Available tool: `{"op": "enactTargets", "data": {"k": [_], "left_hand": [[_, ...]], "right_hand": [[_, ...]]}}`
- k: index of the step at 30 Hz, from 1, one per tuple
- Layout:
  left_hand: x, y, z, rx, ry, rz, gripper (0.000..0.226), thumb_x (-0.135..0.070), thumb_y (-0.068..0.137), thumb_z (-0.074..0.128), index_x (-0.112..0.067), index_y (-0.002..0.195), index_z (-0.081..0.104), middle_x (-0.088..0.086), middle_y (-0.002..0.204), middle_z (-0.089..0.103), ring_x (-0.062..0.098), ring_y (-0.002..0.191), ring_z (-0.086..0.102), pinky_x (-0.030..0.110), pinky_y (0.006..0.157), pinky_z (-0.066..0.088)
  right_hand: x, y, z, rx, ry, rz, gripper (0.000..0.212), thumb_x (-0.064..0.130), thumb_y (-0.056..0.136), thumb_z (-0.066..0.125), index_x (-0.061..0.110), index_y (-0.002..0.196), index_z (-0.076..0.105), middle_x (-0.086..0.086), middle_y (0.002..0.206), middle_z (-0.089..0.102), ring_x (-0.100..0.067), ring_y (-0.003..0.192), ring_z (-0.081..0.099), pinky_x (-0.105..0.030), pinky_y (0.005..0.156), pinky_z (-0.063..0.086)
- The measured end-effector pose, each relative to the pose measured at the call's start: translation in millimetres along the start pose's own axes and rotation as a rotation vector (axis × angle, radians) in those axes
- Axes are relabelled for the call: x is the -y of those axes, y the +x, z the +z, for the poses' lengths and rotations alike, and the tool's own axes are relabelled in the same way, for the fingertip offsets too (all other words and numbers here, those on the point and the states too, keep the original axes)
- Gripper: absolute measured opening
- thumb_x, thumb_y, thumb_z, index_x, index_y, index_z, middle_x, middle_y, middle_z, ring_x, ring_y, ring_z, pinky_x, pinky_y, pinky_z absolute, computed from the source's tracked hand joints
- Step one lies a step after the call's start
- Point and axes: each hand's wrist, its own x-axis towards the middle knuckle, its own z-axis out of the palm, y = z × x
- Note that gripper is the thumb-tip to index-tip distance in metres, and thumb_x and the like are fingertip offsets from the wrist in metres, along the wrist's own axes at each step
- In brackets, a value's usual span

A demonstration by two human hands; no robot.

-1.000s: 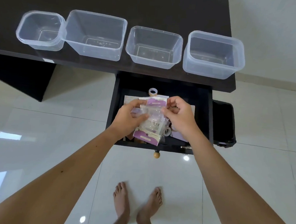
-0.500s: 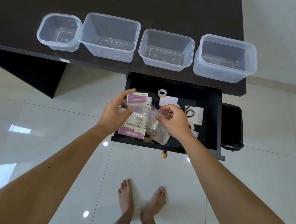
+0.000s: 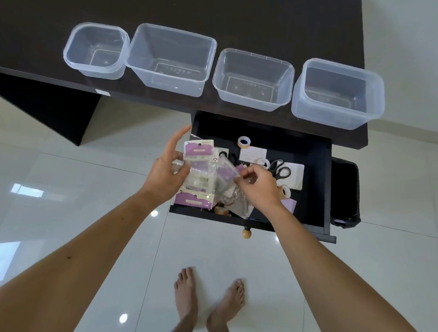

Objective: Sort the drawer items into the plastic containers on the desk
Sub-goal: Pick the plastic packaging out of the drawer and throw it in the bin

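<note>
Left hand [image 3: 165, 174] now off-drawer, over tile [image 3: 58, 181].

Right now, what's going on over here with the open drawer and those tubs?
A person stands barefoot at a dark desk, sorting the open black drawer. The left hand holds purple-and-white carded packets, while the right hand pinches another clear purple packet beside them. Black-handled scissors and tape rolls lie in the drawer. The four clear plastic containers on the desk hold nothing yet.
</note>
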Motion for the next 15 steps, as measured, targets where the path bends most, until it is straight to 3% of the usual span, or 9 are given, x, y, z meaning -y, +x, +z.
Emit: {"op": "enactTargets", "data": {"k": [4,9,12,15], "left_hand": [[-7,2,0,0.014,0.016,-0.003,0.058,-0.023,0.104,0.061,-0.057,0.144,0.036,0.000,0.126,0.062,0.030,0.109,0.072,0.047,0.066,0.067],[-8,9,13,0.027,0.011,-0.013,0.043,-0.019,0.105,0.061,-0.045,0.138,0.050,-0.004,0.127,0.062,0.023,0.111,0.072,0.044,0.068,0.068],[-5,10,19,-0.024,-0.033,-0.026,0.030,-0.020,0.106,0.059,-0.039,0.130,0.061,-0.005,0.122,0.065,0.021,0.107,0.075,0.045,0.068,0.068],[-1,9,20,-0.090,-0.067,-0.052,0.023,-0.017,0.107,0.057,-0.031,0.124,0.064,0.000,0.120,0.064,0.024,0.106,0.075,0.047,0.069,0.067]], "right_hand": [[4,-5,-18,-0.036,0.159,0.020,0.014,0.018,0.093,0.078,0.016,0.102,0.068,-0.001,0.094,0.074,-0.011,0.083,0.066,-0.028,0.077,0.057],[10,-9,-39,-0.044,0.358,0.037,0.014,0.012,0.096,0.075,0.016,0.107,0.067,-0.007,0.099,0.074,-0.018,0.082,0.075,-0.038,0.084,0.065],[18,-13,-47,-0.056,0.494,0.014,0.013,0.007,0.100,0.070,0.012,0.111,0.067,-0.016,0.102,0.073,-0.023,0.077,0.075,-0.039,0.080,0.067],[25,-16,-51,-0.112,0.555,-0.018,0.012,0.011,0.102,0.067,0.009,0.114,0.068,-0.010,0.097,0.075,-0.023,0.075,0.073,-0.037,0.076,0.067]]}}
